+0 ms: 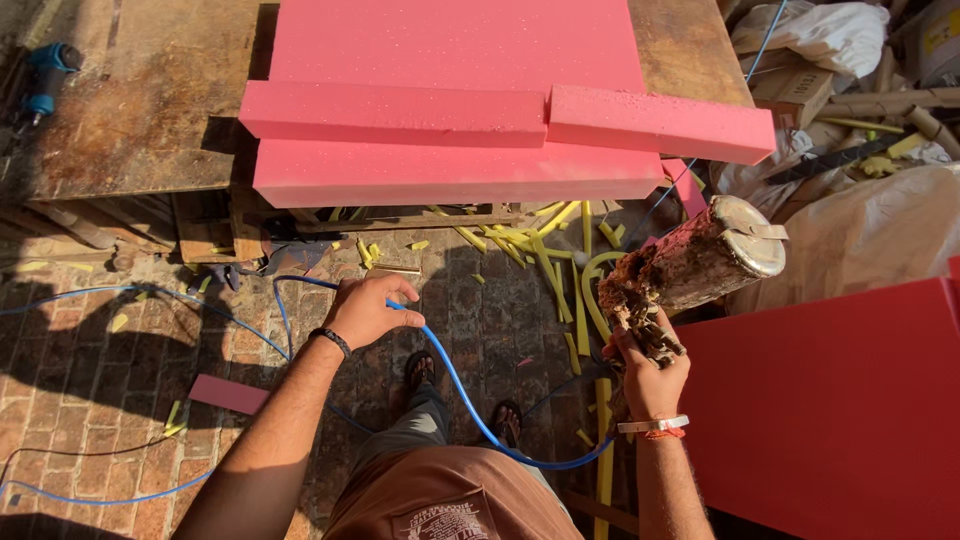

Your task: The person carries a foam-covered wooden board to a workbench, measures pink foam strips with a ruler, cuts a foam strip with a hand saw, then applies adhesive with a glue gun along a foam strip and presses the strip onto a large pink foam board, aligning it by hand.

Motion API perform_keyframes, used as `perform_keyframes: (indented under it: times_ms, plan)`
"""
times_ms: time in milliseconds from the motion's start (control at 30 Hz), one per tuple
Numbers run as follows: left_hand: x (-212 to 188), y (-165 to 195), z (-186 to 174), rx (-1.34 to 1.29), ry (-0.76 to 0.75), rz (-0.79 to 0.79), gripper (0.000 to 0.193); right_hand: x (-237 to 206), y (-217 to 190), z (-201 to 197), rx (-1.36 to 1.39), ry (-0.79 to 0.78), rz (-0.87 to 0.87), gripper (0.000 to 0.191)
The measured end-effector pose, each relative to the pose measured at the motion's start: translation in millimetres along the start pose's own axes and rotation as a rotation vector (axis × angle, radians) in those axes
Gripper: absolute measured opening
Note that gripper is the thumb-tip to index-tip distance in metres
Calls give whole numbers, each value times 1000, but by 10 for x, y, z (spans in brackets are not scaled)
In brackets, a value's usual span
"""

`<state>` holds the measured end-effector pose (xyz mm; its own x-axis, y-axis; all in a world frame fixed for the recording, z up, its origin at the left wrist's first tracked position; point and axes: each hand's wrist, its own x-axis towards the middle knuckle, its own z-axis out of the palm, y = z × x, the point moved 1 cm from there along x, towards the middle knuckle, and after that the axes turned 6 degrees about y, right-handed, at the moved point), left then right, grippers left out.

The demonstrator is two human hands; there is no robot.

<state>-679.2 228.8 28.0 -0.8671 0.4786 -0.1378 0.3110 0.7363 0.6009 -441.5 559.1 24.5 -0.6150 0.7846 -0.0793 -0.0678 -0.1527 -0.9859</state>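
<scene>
My right hand (648, 368) grips a crusted spray tool (690, 262) with a round metal can on top, all coated in dried brownish residue, held up at the right. My left hand (365, 310) is closed around a blue air hose (455, 385) that loops down past my sandalled feet and back towards the tool. Ahead lie thick pink foam slabs (450, 110) stacked on a wooden workbench (130, 100), two narrower pink strips resting on top of the pile.
Yellow foam offcuts (560, 260) litter the brick floor under the bench. A large red panel (830, 410) stands at the right. White sacks and cardboard tubes (860, 90) crowd the far right. A blue power tool (45, 75) lies on the bench, far left.
</scene>
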Motion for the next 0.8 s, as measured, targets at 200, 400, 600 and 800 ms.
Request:
perform_keyframes:
  times_ms: [200,400,600,800]
  plan:
    - [-304,-844,-517,-7,170,-65,47,35,345,1119,1,-248,89,42]
    - [-592,-1621,-813,-208,306,14,42,-157,486,2057,170,-439,154,62]
    - [-792,-2379,-1390,-216,369,-151,42,-384,592,3189,39,-545,127,65]
    - [-1059,-3248,-1932,-182,478,-241,44,-723,683,4241,-50,-688,74,57]
